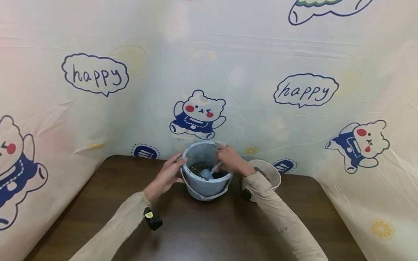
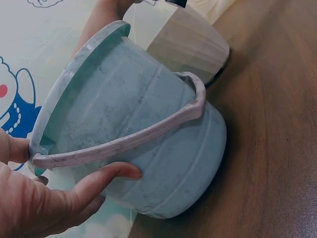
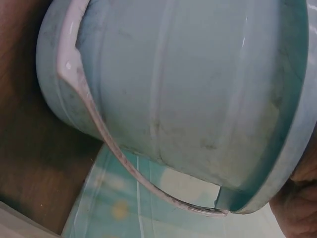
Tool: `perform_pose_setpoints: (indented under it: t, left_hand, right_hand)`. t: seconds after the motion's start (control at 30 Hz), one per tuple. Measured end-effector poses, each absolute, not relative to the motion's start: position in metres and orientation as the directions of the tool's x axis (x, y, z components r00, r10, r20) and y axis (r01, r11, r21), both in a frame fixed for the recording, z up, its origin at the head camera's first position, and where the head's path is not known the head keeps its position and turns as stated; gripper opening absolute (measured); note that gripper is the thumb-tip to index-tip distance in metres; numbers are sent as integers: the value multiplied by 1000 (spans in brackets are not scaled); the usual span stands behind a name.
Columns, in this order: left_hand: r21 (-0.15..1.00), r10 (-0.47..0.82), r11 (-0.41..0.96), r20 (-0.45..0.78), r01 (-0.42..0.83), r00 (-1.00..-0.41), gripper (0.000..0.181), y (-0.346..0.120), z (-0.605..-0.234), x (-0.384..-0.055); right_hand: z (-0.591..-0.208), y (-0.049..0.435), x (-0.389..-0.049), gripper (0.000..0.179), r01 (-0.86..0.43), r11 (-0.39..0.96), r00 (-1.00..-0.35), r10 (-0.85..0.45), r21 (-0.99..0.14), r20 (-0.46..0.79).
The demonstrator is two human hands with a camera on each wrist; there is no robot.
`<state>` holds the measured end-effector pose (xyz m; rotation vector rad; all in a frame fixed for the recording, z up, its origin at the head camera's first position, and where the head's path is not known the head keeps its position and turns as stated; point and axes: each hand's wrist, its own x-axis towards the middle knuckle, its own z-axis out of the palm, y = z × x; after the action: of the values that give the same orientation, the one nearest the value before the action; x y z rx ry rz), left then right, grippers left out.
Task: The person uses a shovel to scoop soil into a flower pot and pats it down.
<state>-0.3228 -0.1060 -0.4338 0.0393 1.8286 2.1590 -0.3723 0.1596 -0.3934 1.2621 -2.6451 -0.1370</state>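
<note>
A light blue bucket [image 1: 203, 188] stands upright on the table with dark, speckled loose soil [image 1: 197, 169] inside. My left hand [image 1: 167, 174] holds its left side: in the left wrist view the thumb [image 2: 116, 172] lies along the outer wall and other fingers are at the rim near the handle's end. Over the bucket's right side, my right hand [image 1: 231, 159] grips the pale handle of a small blue trowel [image 1: 206, 174], whose blade is down in the soil. The bucket's pinkish-white carrying handle [image 3: 106, 131] hangs down along its front.
Close to the bucket's right stands a white faceted pot [image 1: 273, 174] with similar speckled material [image 1: 263, 174] inside, partly behind my right forearm. The brown wooden table [image 1: 196, 224] ends at a printed cloth backdrop [image 1: 241, 90] behind and at both sides.
</note>
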Motion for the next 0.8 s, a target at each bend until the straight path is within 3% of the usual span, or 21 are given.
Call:
perform_pose_setpoints:
  t: [0.2, 0.53, 0.8]
  left_hand:
    - [969, 250, -124, -180, -216, -951, 60, -107, -433, -323]
    - [972, 246, -126, -162, -198, -956, 60, -104, -434, -325]
    - [973, 243, -118, -167, -200, -955, 60, -104, -434, -324]
  right_hand:
    - [-390, 161, -372, 12, -789, 598, -576, -800, 140, 168]
    - [-388, 170, -376, 18, -819, 573, -563, -803, -4, 198]
    - [-387, 175, -379, 20, -809, 578, -587, -789, -104, 181]
